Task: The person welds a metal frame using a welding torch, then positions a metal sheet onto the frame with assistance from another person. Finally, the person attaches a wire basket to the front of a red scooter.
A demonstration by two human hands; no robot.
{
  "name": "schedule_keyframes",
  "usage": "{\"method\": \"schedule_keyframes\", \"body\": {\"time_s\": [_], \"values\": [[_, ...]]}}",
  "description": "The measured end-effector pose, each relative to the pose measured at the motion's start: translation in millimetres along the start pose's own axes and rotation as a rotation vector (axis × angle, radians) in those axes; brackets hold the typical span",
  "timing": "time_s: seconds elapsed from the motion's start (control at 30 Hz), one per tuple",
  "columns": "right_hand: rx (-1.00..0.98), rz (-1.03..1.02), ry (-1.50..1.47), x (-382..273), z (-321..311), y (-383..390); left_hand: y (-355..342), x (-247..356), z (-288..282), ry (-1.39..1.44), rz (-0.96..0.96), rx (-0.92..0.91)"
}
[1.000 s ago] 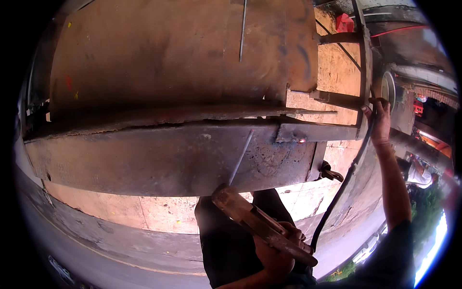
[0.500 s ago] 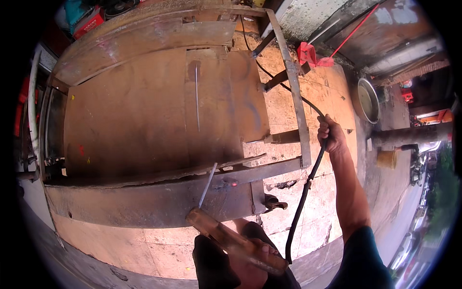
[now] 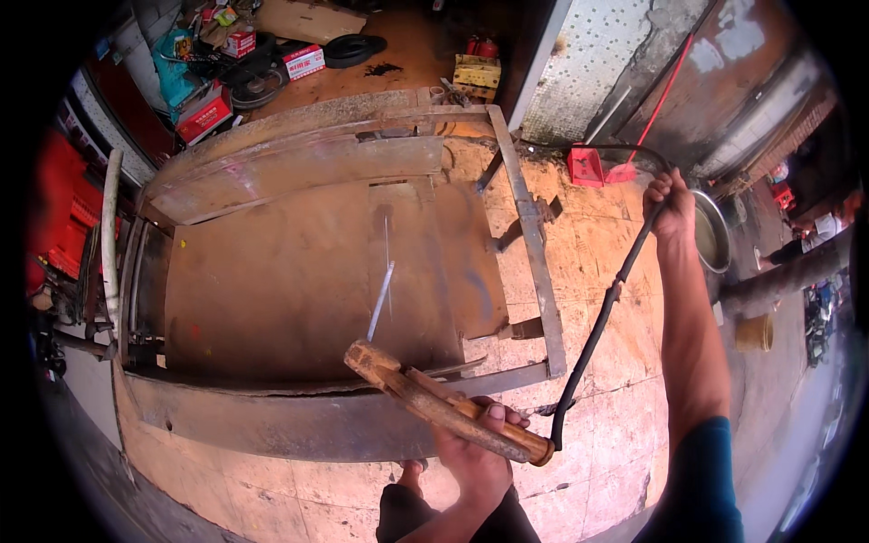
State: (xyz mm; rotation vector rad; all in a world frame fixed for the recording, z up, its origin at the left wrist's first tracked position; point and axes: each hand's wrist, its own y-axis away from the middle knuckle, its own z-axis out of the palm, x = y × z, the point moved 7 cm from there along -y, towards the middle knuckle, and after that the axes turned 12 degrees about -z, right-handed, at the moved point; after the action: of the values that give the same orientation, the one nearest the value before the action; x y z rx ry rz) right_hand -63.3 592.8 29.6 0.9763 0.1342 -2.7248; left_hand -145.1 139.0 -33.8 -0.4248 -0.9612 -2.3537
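My left hand [image 3: 480,463] is wrapped round a brown, worn welding electrode holder [image 3: 430,403], held above the near rail of a metal frame. A thin grey welding rod [image 3: 380,303] sticks up from the holder's far end, over a brown sheet [image 3: 272,281] inside the frame. Out to the right, my right hand [image 3: 670,206] grips the black welding cable [image 3: 593,348] and holds it raised. The cable runs down from it to the holder's near end. Another thin rod [image 3: 386,233] lies on the sheet, partly behind the held rod.
The rusty metal frame [image 3: 529,262] stands on a tiled floor [image 3: 597,244]. A red dustpan [image 3: 586,166] rests by the wall, with a metal basin [image 3: 712,233] and a yellowish bucket [image 3: 753,333] farther right. Boxes [image 3: 205,113] and tyres [image 3: 353,51] lie behind the frame.
My right hand has lifted the cable up and to the right. My left hand has raised the holder slightly. The view has tilted up, showing more of the area behind the frame.
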Motion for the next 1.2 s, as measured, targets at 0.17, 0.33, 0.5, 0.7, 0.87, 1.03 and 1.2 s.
{"method": "schedule_keyframes", "body": {"time_s": [0.17,0.33,0.5,0.7,0.87,1.03,1.2], "values": [[-0.289,0.034,-0.054,36.8,121.9,58.5,29.3,36.5,-3.1,0.025,0.021,0.116],[-0.201,0.188,0.032,102.9,92.4,138.6,75.3,30.2,-71.8,0.404,-0.205,0.081],[-0.031,0.247,0.114,142.3,45.5,179.9,102.8,53.4,-119.5,-0.026,-0.111,0.427],[0.084,0.151,-0.008,141.3,-24.3,153.9,84.1,58.3,-155.9,-0.044,-0.013,0.425],[0.017,-0.046,-0.033,77.8,-10.8,96.7,56.0,37.5,-118.0,0.118,0.006,0.465],[-0.121,-0.014,-0.084,46.2,25.5,80.5,60.7,39.3,-56.5,0.447,-0.431,0.266],[0.001,0.256,-0.023,75.3,-27.4,103.0,66.5,54.1,-74.1,-0.536,0.04,0.19]]}}
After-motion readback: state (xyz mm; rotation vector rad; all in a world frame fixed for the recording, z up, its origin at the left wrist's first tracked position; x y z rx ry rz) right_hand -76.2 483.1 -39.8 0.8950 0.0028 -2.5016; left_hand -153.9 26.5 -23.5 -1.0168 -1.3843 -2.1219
